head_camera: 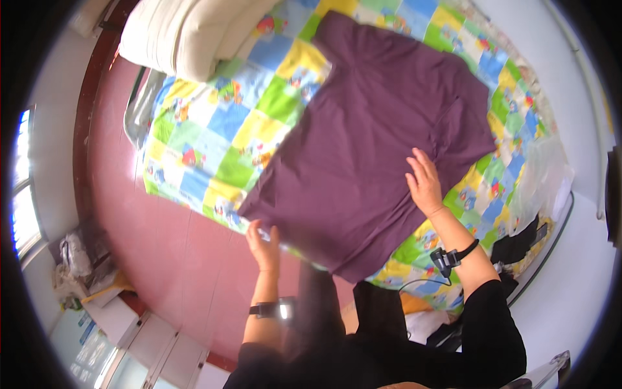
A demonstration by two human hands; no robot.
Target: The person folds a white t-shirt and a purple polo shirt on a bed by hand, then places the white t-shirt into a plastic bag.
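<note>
A dark purple short-sleeved shirt [359,146] lies spread over a bed cover [233,121] patterned with coloured squares and cartoon figures. Its hem points towards me, and small wrinkles run across the body. My left hand [263,247] is beside the hem's left corner, over the bed edge, fingers apart and holding nothing. On the other side, my right hand [425,187] is at the shirt's right side, just below the sleeve [466,133]. Its fingers are extended with nothing in them; whether they touch the fabric is unclear. Both wrists wear black straps with small devices.
Cream folded bedding [194,34] sits at the bed's far left. A clear plastic bag [539,180] and dark cloth items [515,245] lie along the right, by the white wall. Red floor [160,253] borders the bed; white cabinets [160,350] stand lower left.
</note>
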